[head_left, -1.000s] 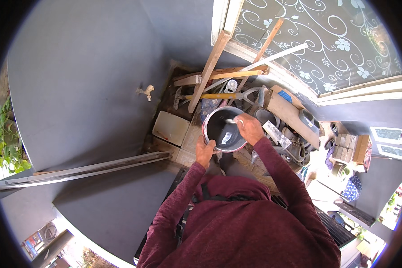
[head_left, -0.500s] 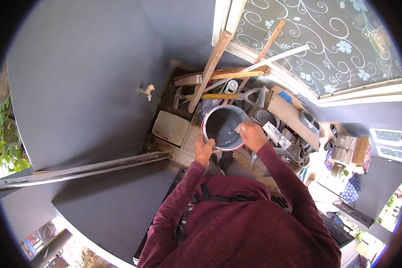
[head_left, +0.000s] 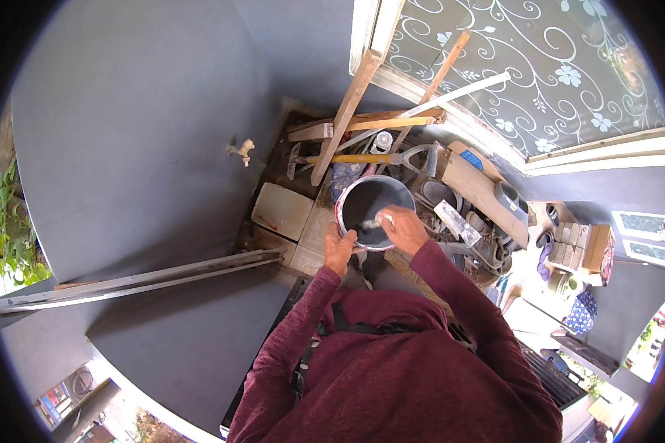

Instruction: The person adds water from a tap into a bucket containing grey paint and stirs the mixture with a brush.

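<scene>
In front of my waist is a round bucket (head_left: 338,214) with a whitish rim and red on its outer side, holding dark grey paint-like liquid (head_left: 363,205). My left hand (head_left: 340,249) grips its near left rim, the thumb on the edge and the fingers against the outside. My right hand (head_left: 404,230) is closed over the near right part of the opening. From its fingers a small grey-white tool (head_left: 371,223) points left into the bucket. The tool is smeared grey, and its kind is not clear.
Wooden boards (head_left: 347,118) and a yellow-handled tool (head_left: 351,159) lie in the corner beyond the bucket. A tap (head_left: 241,152) juts from the grey wall. To the right are piled shoes (head_left: 488,251) and a trowel-like flat piece (head_left: 457,224). A metal rail (head_left: 162,275) runs left.
My right hand has moved left over the bucket, and the tool's end now shows near the middle of the opening. The bucket has shifted slightly right; my left hand keeps its grip.
</scene>
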{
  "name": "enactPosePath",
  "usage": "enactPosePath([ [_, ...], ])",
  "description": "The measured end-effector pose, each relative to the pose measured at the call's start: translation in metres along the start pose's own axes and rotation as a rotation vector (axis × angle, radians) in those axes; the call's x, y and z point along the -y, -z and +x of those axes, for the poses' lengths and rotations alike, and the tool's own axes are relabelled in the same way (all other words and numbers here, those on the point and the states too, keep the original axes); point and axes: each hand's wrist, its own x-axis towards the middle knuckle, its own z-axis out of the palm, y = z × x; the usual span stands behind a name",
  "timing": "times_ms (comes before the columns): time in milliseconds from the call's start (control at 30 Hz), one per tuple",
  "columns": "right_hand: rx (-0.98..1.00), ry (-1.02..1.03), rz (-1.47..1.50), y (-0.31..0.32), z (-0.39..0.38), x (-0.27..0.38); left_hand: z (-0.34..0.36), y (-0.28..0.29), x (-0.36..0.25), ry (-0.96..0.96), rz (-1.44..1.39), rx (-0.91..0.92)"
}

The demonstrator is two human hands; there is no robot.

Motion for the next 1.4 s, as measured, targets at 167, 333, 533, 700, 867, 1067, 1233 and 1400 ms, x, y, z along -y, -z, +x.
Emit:
enactPosePath([
  [167, -0.168, -0.088, -0.049, 0.016, 0.014, -0.015, 0.002, 0.004, 0.002, -0.004, -0.014, -0.001],
  [333, 0.043, -0.040, -0.042, 0.004, -0.008, -0.001, 0.002, 0.003, 0.000, 0.012, 0.010, -0.020],
  [533, -0.206, 0.006, -0.090, 0.017, 0.023, -0.007, 0.001, 0.004, 0.000, -0.017, 0.020, -0.006],
  [700, 0.017, 0.000, -0.085, 0.009, -0.005, -0.005, 0.000, 0.005, -0.001, -0.008, 0.024, -0.030],
  [867, -0.104, 0.008, -0.061, 0.005, 0.026, -0.012, -0.002, 0.004, -0.001, 0.011, 0.025, -0.029],
  [1067, 0.094, 0.031, -0.121, 0.005, -0.006, -0.009, -0.001, 0.003, -0.008, 0.003, 0.038, -0.040],
  [1233, -0.095, 0.034, -0.025, -0.001, 0.024, -0.001, -0.002, 0.002, -0.003, -0.010, 0.007, -0.019],
  [1400, 0.048, -0.039, -0.136, 0.009, 0.000, 0.001, -0.003, 0.004, -0.008, -0.033, 0.008, -0.028],
])
